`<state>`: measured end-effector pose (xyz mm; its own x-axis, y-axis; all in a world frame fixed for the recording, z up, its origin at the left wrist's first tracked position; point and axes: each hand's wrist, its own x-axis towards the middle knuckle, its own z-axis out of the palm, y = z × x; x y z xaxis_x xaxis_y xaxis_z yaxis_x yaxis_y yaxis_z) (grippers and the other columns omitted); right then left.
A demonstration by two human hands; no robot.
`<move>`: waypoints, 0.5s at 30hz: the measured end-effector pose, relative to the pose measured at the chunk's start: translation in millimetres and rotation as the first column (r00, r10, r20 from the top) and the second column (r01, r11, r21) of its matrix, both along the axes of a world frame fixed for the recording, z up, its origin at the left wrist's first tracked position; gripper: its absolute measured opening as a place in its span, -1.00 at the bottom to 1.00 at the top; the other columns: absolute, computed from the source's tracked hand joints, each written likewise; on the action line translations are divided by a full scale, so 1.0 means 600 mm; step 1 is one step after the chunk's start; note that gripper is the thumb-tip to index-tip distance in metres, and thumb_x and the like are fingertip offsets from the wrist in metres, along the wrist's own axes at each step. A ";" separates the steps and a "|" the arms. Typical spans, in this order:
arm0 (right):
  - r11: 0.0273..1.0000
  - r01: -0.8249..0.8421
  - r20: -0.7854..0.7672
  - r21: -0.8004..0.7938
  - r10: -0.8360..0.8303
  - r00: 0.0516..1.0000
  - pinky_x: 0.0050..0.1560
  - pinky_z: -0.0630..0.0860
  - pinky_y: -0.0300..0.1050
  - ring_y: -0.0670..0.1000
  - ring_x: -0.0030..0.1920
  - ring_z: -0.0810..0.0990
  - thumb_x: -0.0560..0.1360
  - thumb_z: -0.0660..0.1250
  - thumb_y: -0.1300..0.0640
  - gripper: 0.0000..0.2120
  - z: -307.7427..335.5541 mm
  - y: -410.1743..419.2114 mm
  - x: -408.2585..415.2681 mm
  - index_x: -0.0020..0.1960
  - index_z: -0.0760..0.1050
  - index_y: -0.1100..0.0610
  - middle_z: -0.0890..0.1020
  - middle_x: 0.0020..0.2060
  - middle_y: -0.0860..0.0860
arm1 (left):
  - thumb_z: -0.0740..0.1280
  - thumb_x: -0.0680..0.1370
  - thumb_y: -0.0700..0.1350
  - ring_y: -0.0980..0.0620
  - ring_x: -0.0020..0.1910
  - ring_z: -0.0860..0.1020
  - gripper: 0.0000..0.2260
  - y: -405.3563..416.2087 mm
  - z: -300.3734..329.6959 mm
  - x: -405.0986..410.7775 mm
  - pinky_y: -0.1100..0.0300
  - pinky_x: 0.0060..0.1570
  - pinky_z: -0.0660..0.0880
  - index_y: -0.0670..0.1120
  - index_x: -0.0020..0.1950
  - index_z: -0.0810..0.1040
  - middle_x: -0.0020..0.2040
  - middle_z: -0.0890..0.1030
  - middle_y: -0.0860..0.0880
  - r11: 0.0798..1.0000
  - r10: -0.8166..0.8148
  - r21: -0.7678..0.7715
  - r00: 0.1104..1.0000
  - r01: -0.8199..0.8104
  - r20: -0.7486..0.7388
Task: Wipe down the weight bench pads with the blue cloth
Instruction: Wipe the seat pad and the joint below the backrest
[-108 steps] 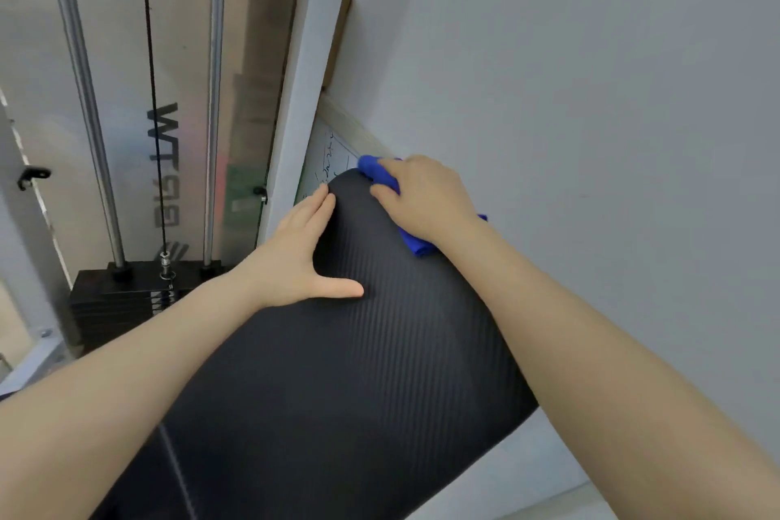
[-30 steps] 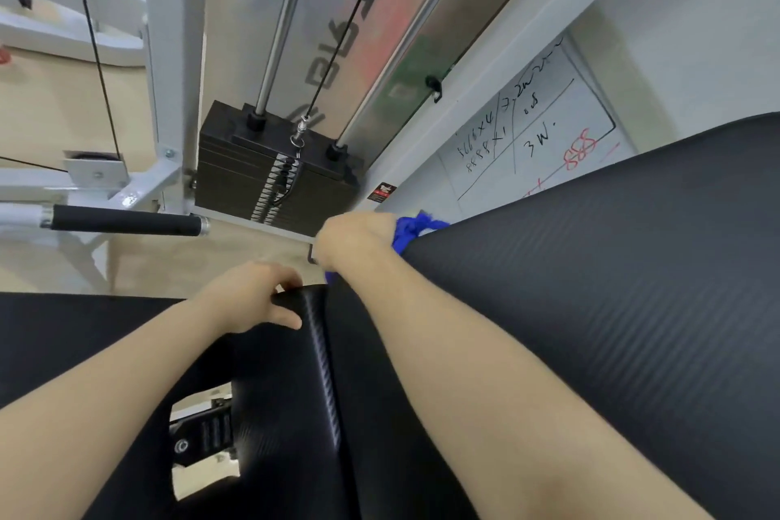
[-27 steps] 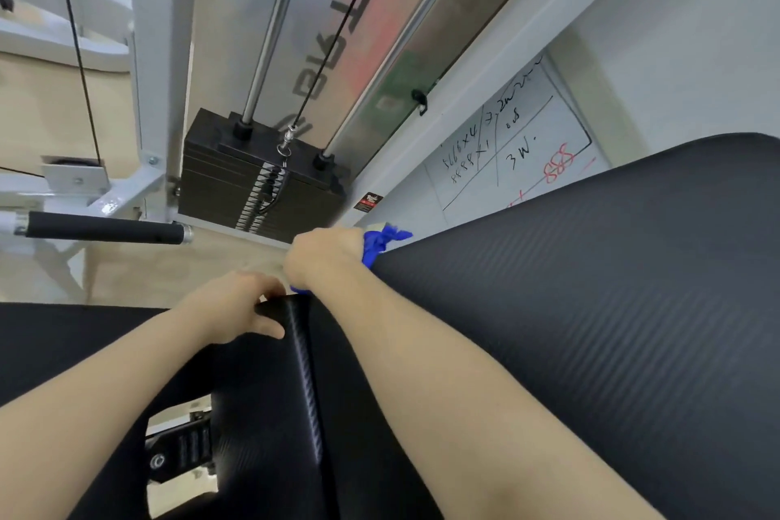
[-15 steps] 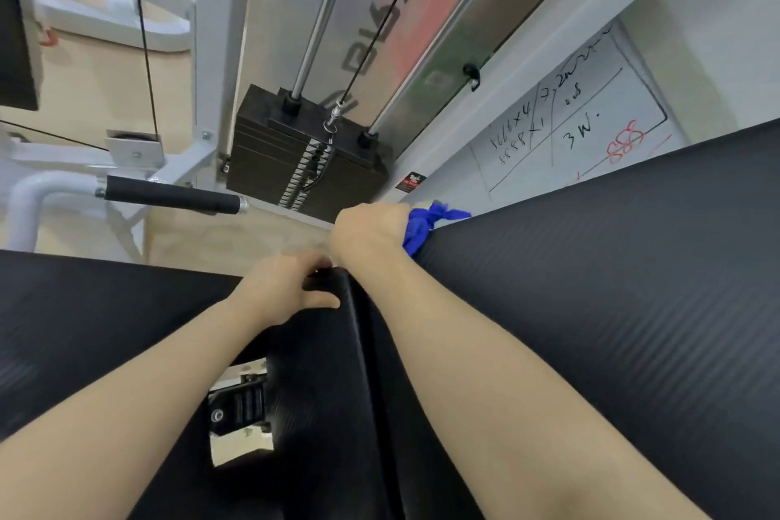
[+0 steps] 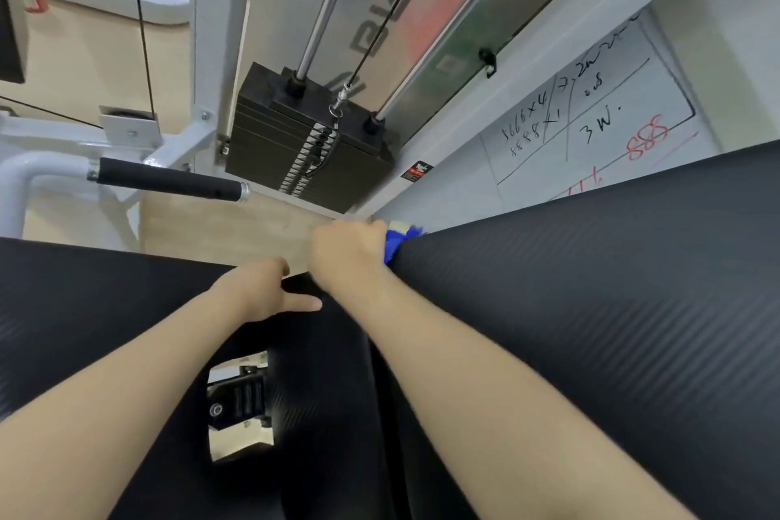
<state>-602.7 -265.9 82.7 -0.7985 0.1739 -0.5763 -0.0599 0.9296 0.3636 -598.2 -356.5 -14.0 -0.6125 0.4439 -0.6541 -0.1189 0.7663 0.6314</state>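
Gym flooring of pale wood is showing beyond two black ribbed pads as a person is leaning over a weight bench. Nearest the camera, the seat pad (image 5: 84,308) is lying to the left and the long back pad (image 5: 612,329) is running away to the upper right, with a bracket (image 5: 236,401) showing through the gap between them. The left hand (image 5: 253,291) is resting on the seat pad's far edge, its fingers (image 5: 274,266) curling over that edge and its thumb lying flat. Just right of it, the right hand (image 5: 346,249) is gripping the blue cloth (image 5: 399,243), bunched against the back pad's lower corner. That pad's long axis is stretching up and right from the cloth, so the next stroke is likely falling to the right hand, which is nearer. Farther off, a weight stack (image 5: 304,148), a foam-gripped handle (image 5: 164,179) and a whiteboard (image 5: 591,110) are standing by the wall.
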 end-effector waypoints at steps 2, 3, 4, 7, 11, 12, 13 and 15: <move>0.999 0.023 -0.005 -0.031 -0.023 1.000 0.30 0.15 0.10 0.15 0.24 0.39 0.50 0.15 0.16 -0.70 -0.053 -0.024 0.007 0.20 0.51 0.05 0.54 0.19 0.04 | 0.38 0.44 0.03 -0.07 0.05 0.53 -0.67 0.001 -0.013 0.002 0.19 0.00 0.41 -0.16 0.09 0.53 0.10 0.60 -0.10 0.998 -0.062 0.017 0.995 0.064 -0.082; 0.999 0.024 0.033 -0.034 -0.022 0.999 0.31 0.13 0.11 0.15 0.26 0.38 0.52 0.14 0.16 -0.69 -0.073 -0.035 -0.001 0.21 0.50 0.06 0.53 0.21 0.05 | 0.35 0.48 -0.06 -0.05 0.04 0.52 -0.82 0.000 -0.019 0.001 0.22 -0.05 0.37 -0.12 0.02 0.56 0.04 0.60 -0.07 0.997 -0.074 0.017 0.988 0.077 -0.136; 0.999 0.013 0.086 -0.040 -0.010 0.996 0.32 0.11 0.11 0.15 0.27 0.37 0.52 0.14 0.15 -0.68 -0.087 -0.044 -0.013 0.23 0.49 0.06 0.52 0.24 0.05 | 0.35 0.48 -0.11 -0.03 0.00 0.52 -0.95 -0.006 -0.025 0.000 0.23 -0.08 0.35 -0.05 -0.07 0.56 -0.06 0.58 -0.03 0.996 -0.071 0.034 0.986 0.077 -0.152; 1.000 -0.014 0.218 -0.016 0.017 0.976 0.29 0.14 0.14 0.15 0.27 0.39 0.50 0.19 0.11 -0.69 -0.109 -0.053 -0.033 0.21 0.49 0.05 0.51 0.25 0.05 | 0.50 0.35 -0.11 0.03 -0.07 0.54 -0.74 -0.033 -0.051 -0.006 0.17 -0.08 0.41 0.07 -0.07 0.49 -0.13 0.58 0.07 0.983 0.054 0.180 0.994 -0.037 -0.094; 0.991 -0.134 0.103 0.002 0.133 0.986 0.25 0.21 0.07 0.11 0.20 0.44 0.52 0.16 0.11 -0.74 -0.089 -0.035 -0.011 0.16 0.51 0.05 0.53 0.18 0.03 | 0.51 0.33 -0.07 -0.01 0.04 0.55 -0.47 -0.034 -0.076 0.004 0.18 -0.04 0.41 -0.02 0.26 0.43 0.05 0.61 0.00 0.985 0.088 0.160 0.990 -0.070 -0.109; 0.991 -0.130 0.051 0.007 0.130 0.990 0.24 0.22 0.07 0.10 0.19 0.44 0.53 0.15 0.12 -0.74 -0.080 -0.029 -0.009 0.17 0.50 0.06 0.54 0.17 0.03 | 0.51 0.34 -0.06 0.00 0.04 0.54 -0.44 -0.030 -0.077 0.003 0.19 -0.03 0.41 -0.04 0.29 0.42 0.07 0.61 0.01 0.983 0.099 0.164 0.990 -0.081 -0.104; 0.994 -0.105 0.013 0.012 0.105 0.994 0.23 0.22 0.06 0.10 0.19 0.45 0.53 0.14 0.12 -0.73 -0.072 -0.024 -0.010 0.17 0.50 0.07 0.54 0.17 0.03 | 0.50 0.34 -0.04 0.01 0.05 0.54 -0.42 -0.025 -0.078 0.002 0.18 0.00 0.43 -0.04 0.31 0.40 0.08 0.61 0.02 0.981 0.111 0.168 0.989 -0.094 -0.097; 0.999 -0.031 -0.020 0.019 0.031 0.999 0.21 0.21 0.06 0.10 0.19 0.45 0.54 0.13 0.10 -0.73 -0.073 -0.023 -0.016 0.18 0.50 0.05 0.54 0.17 0.02 | 0.50 0.33 -0.02 0.02 0.06 0.55 -0.40 -0.024 -0.086 -0.005 0.18 0.02 0.45 -0.03 0.33 0.39 0.09 0.62 0.04 0.980 0.120 0.169 0.989 -0.104 -0.084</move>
<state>-612.2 -279.6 39.2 -0.8154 0.1597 -0.5564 -0.0808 0.9204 0.3827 -601.1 -371.1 -65.7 -0.7192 0.4656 -0.5156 -0.1325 0.6366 0.7597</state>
